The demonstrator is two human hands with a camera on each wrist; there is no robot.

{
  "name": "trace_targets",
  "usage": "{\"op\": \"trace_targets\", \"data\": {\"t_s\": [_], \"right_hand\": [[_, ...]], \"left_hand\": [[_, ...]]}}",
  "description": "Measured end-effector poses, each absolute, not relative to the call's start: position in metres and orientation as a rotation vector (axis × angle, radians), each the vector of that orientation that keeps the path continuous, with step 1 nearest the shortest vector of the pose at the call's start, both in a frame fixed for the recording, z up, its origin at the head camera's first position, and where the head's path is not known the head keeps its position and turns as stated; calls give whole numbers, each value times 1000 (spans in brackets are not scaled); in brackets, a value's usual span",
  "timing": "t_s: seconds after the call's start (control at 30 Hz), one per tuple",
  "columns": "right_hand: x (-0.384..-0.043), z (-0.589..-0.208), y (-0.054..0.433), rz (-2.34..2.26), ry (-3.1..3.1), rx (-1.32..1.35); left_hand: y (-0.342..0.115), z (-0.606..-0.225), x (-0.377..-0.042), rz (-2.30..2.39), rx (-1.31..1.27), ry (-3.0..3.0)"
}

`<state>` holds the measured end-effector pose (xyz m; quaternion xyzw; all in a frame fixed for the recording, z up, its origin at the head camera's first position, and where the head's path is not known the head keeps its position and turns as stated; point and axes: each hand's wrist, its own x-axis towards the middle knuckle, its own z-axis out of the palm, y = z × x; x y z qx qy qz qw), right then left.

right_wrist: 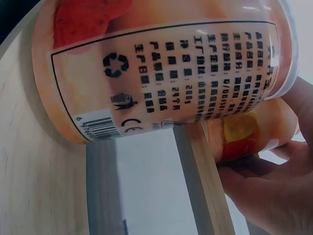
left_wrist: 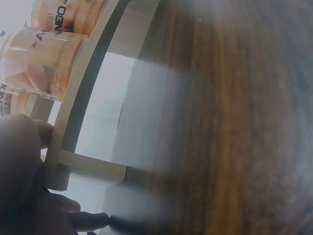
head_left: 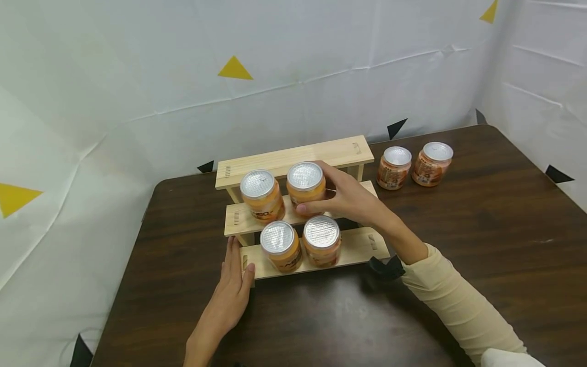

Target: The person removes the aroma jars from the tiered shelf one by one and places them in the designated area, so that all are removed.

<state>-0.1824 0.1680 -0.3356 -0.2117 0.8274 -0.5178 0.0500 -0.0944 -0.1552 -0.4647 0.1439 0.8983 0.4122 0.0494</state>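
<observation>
A wooden three-step rack (head_left: 293, 155) stands on the dark table. My right hand (head_left: 350, 199) grips a silver-lidded orange jar (head_left: 306, 193) at the middle step, thumb in front and fingers behind it. Left of that jar, another jar (head_left: 265, 203) sits on the same step. Two more jars, a left one (head_left: 281, 248) and a right one (head_left: 322, 243), stand on the lowest step; the right one fills much of the right wrist view. My left hand (head_left: 229, 293) rests with straight fingers against the rack's left end, thumb near the lowest step's front corner.
Two similar jars, one nearer (head_left: 393, 171) and one farther right (head_left: 431, 165), stand on the brown table (head_left: 481, 214) right of the rack. A white sheet (head_left: 298, 41) with yellow and black triangles hangs behind. The rack's top step holds no jar.
</observation>
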Motion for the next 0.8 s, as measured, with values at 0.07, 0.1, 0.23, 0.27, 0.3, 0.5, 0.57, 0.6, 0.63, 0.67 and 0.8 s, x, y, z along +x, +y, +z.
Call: {"op": "trace_targets", "data": {"t_s": [0.07,0.1,0.23,0.27,0.3,0.5,0.57,0.6,0.63,0.67,0.8], "right_hand": [[-183,-335,168,-1586,2519,-650],[-184,-335,168,-1590,2513,-657],[-183,-330,175,-1606,2484,-662],[-183,-327,179,-1604,2477,-655],[-182,-323,185,-1605,2473,-645],[-166,-295,226,-1673,2491,-572],[-161,-289,234,-1700,2513,-561],[-160,-288,238,-1706,2523,-560],[-158,-286,241,-1706,2536,-565],[-157,-284,244,-1704,2547,-563],[-151,-277,257,-1683,2611,-530]], "left_hand": [[-154,-463,-95,1262,434,2730],[-156,-467,-96,1258,430,2736],[-158,-471,-97,1211,391,2743],[-158,-470,-97,1203,389,2740],[-155,-465,-97,1190,389,2735],[-152,-466,-101,1211,475,2756],[-151,-462,-100,1213,480,2753],[-149,-458,-99,1207,473,2745],[-148,-456,-99,1192,465,2744],[-146,-452,-98,1188,460,2736],[-144,-450,-97,1196,441,2731]]}}
